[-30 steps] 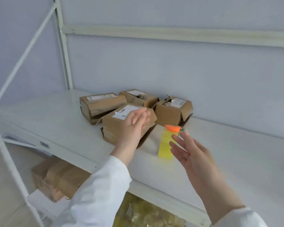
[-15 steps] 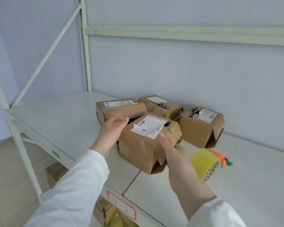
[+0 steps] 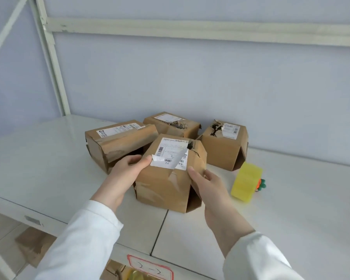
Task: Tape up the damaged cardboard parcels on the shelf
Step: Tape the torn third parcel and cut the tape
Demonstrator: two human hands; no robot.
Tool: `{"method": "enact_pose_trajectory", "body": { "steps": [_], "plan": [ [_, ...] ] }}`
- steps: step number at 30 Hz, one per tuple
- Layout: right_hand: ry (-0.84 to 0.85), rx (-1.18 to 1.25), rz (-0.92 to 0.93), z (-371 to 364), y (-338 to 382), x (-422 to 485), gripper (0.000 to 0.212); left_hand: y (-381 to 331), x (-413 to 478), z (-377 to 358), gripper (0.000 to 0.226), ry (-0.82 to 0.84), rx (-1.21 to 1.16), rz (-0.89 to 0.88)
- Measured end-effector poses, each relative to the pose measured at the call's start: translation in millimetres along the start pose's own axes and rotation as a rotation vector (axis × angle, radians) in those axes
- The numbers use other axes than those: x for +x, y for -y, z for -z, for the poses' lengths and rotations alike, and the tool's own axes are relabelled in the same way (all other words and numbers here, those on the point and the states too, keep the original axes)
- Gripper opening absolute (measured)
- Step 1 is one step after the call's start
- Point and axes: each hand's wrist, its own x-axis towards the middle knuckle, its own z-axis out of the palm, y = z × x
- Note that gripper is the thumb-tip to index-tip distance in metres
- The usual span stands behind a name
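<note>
A parcel storeroom: white metal racking (image 3: 55,63), labelled shelf (image 3: 49,168), 4 battered cardboard parcels (image 3: 164,184) bearing shipping labels

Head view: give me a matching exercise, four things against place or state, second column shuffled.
Things
1 front parcel
2 tape roll
3 long parcel
4 peeling label

Place or state
A leftmost of the parcels
B stuck on top of the front parcel, flap lifted
C gripped by left hand and right hand
D yellow, on the shelf at right

Pairs: 1-C, 2-D, 3-A, 4-B
</note>
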Motion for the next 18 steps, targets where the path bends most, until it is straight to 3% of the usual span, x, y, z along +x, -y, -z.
{"method": "enact_pose_trajectory", "body": {
  "steps": [2,7,12,18],
  "plan": [
    [0.020,0.011,0.030,6,5,-7,0.061,-5,-5,-3,0.061,0.009,-0.027,-0.023],
    [0.022,0.106,0.178,32,31,-32,0.061,-36,-24,-19,0.036,-0.005,-0.167,-0.163],
    [-0.040,0.080,0.356,75,59,-52,0.066,-81,-45,-54,0.037,0.032,-0.239,-0.303],
    [-0.159,0.073,0.400,161,75,-81,0.063,-106,-77,-134,0.031,0.143,-0.254,-0.362]
  ]
}}
